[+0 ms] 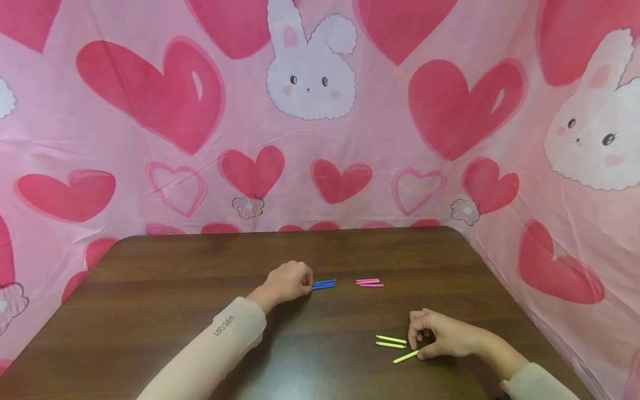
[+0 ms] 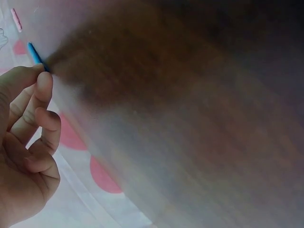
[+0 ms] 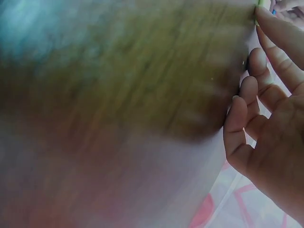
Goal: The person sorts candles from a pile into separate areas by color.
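My left hand [image 1: 290, 280] pinches the near end of the thin blue sticks [image 1: 325, 284], which lie side by side on the table. In the left wrist view, thumb and forefinger meet at the end of a blue stick [image 2: 35, 53], with the other fingers loosely bent. Nearer the front right, my right hand [image 1: 442, 333] holds one yellow-green stick [image 1: 405, 357] between thumb and finger, slanted on the tabletop. Two more yellow-green sticks [image 1: 391, 341] lie just beyond it, roughly parallel. Only a sliver of the held yellow-green stick [image 3: 261, 4] shows in the right wrist view.
To the right of the blue sticks lies a small group of pink sticks [image 1: 369, 282]. Everything lies on a dark brown wooden table [image 1: 200, 261]. Pink cloth [image 1: 300, 144] printed with hearts and rabbits hangs behind the table and along its sides.
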Demonstrator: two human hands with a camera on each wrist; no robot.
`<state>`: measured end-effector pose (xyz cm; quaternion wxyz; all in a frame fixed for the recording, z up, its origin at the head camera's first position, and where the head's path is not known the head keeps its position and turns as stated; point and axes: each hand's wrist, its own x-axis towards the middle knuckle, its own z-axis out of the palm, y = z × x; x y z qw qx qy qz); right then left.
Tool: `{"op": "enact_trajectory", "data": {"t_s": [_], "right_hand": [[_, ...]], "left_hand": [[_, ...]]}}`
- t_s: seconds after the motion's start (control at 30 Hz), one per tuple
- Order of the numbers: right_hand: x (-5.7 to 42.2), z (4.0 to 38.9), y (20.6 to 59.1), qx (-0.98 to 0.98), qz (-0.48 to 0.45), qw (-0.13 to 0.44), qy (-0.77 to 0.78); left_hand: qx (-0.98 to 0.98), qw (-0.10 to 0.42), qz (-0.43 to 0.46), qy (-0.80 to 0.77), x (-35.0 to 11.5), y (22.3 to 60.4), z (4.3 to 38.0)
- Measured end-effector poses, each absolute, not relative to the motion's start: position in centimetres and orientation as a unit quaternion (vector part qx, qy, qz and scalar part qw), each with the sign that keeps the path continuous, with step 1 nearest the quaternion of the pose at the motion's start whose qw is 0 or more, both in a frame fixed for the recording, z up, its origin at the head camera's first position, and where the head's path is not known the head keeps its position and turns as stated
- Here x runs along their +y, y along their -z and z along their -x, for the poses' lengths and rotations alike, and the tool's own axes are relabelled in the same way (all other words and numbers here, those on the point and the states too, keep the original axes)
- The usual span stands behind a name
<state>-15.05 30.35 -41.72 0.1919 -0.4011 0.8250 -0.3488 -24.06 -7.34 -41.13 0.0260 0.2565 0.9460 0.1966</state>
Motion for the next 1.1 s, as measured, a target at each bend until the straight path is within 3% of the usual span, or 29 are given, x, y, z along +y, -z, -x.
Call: {"op": "enact_trajectory", "data": {"t_s": [1.1], "right_hand": [[31.0, 15.7, 41.3, 0.812, 0.392, 0.189, 0.388]], "left_hand": [[0.919, 0.012, -0.333, -0.211, -4.5, 40.1, 20.7]]}}
